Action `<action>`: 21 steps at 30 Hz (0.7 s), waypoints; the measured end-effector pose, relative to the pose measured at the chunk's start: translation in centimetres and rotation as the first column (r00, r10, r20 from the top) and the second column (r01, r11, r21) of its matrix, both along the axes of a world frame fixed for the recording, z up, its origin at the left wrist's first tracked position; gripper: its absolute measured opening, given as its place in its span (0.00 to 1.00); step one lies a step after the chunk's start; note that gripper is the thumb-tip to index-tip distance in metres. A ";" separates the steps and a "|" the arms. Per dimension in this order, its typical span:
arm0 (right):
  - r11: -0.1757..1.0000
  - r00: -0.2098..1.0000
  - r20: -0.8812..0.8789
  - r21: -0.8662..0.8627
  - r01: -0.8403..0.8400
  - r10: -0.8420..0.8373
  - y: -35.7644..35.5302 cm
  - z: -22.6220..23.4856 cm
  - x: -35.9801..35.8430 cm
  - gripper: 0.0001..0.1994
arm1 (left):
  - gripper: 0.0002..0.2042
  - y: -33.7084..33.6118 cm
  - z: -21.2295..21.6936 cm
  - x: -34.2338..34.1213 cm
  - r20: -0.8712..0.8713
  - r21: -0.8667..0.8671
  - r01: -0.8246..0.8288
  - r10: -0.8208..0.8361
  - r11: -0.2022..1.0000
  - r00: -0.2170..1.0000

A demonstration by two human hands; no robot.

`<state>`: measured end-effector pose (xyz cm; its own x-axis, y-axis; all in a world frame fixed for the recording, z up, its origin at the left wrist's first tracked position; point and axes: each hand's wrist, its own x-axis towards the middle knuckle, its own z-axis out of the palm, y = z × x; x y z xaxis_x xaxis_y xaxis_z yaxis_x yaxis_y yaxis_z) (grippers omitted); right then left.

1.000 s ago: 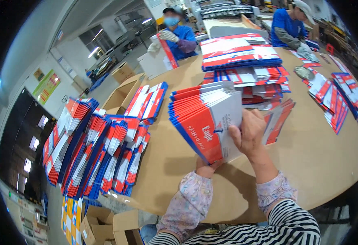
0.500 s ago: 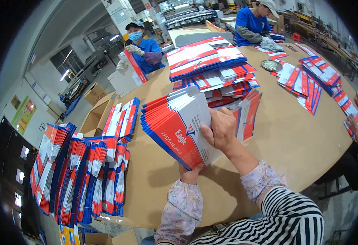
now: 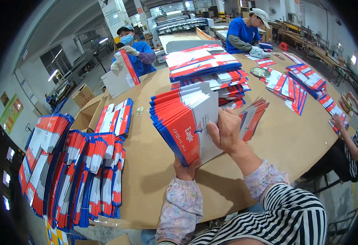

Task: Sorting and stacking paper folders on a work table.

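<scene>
Starting closest to the camera on my end: the striped sleeves [image 3: 285,208] get cropped by the bottom edge, and so does an open brown box [image 3: 119,240] at lower left, so I only see its top flaps. The left hand [image 3: 186,168] sits just below centre, under the bottom of a fanned bundle of flat-folded cartons [image 3: 177,130]. Most of its fingers are behind the cardboard, so I can't tell if they're spread or pressed together. The right hand [image 3: 228,130] is easier: thumb pressed on the white front panel, fingers curled, pinching the bundle's right edge.

The bundle itself is mid-frame above the brown table [image 3: 146,196], tilted, splayed at upper left and tight toward lower right. Red panel with white print, blue border, white panel with tiny text I can't read. More red-and-white cartons [image 3: 253,118] poke out behind the right hand; no clue whether they're the same bundle.

Packed carton stacks [image 3: 70,175] fill the left, overlapping too much to count. Another carton pile [image 3: 203,61] is upper centre, its lower front partly covered by the bundle. The right rim chops off a seated person [image 3: 356,151]. Farther back, a masked co-worker [image 3: 140,65] holds up a panel, gloved fingers blurry to me.
</scene>
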<state>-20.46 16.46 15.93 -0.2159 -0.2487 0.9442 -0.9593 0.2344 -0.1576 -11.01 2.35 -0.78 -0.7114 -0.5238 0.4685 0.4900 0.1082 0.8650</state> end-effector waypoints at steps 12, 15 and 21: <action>0.974 0.993 0.100 0.222 0.035 -0.058 -0.4 -0.1 -1.6 0.24 | 0.42 -0.3 9.5 -1.4 -0.246 -0.072 -0.017 -0.002 0.997 0.969; 0.928 0.987 -0.033 0.339 0.156 -0.154 2.1 1.6 -2.6 0.28 | 0.45 -1.6 9.2 -1.2 -0.068 -0.216 -0.052 0.038 0.975 0.997; 0.898 0.987 0.012 0.418 0.141 -0.161 1.1 0.5 -1.3 0.23 | 0.34 1.2 9.0 -0.8 -0.177 0.057 -0.012 0.022 0.998 0.984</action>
